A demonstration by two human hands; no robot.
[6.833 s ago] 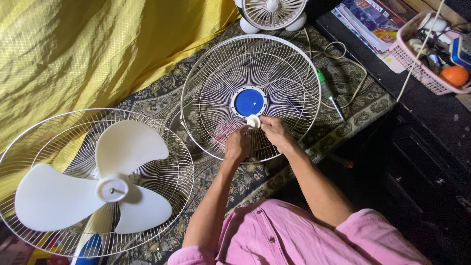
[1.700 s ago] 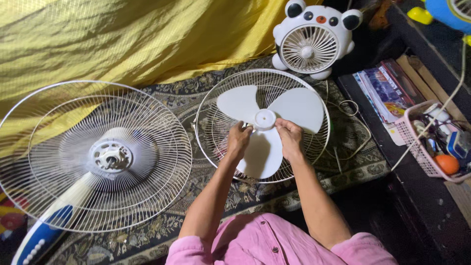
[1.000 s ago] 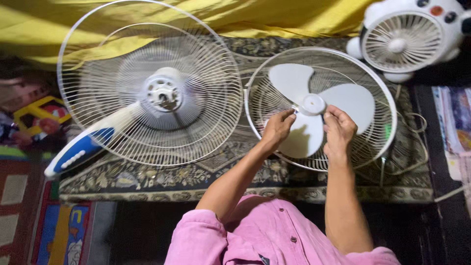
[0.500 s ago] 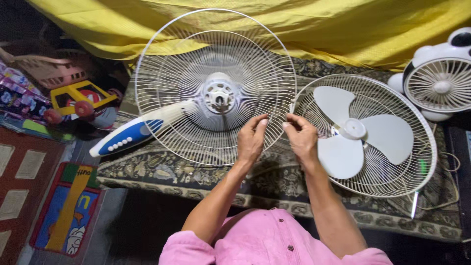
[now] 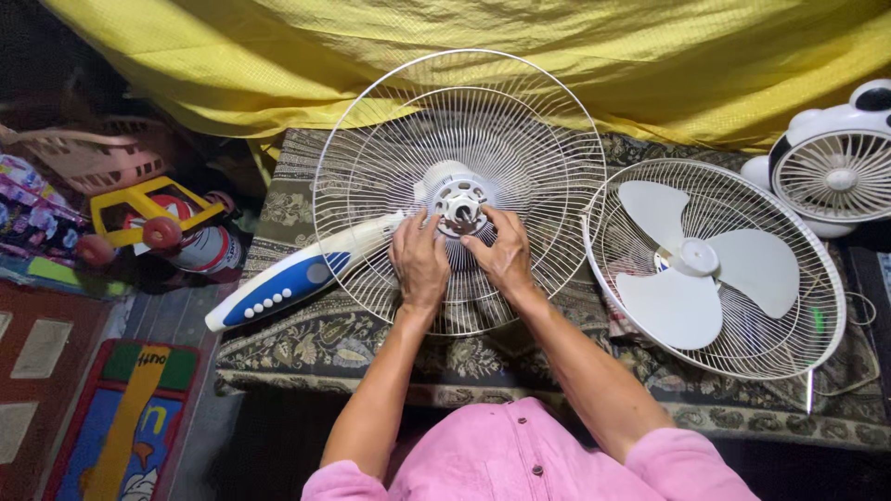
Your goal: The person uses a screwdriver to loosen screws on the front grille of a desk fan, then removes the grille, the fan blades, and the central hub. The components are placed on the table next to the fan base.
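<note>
A white wire rear guard (image 5: 557, 139) of a standing fan lies on a patterned rug, with a round white hub ring (image 5: 459, 197) and the motor shaft at its centre. My left hand (image 5: 418, 264) and my right hand (image 5: 504, 255) both rest on the guard, with their fingertips pinched on the hub ring from below. The fan's white and blue neck (image 5: 283, 283) with buttons sticks out to the lower left. To the right, the white three-bladed propeller (image 5: 696, 269) lies loose inside the front guard (image 5: 826, 278).
A small panda-shaped fan (image 5: 835, 172) stands at the far right. Yellow cloth (image 5: 464, 46) hangs behind the rug (image 5: 371, 348). A yellow toy (image 5: 148, 209), a pink basket (image 5: 93, 158) and a colourful mat (image 5: 130, 417) are at the left. A green-handled screwdriver (image 5: 817, 320) lies by the front guard.
The blade was laid in the front guard. Since half a second ago both hands moved from the rear guard's right rim to its centre hub.
</note>
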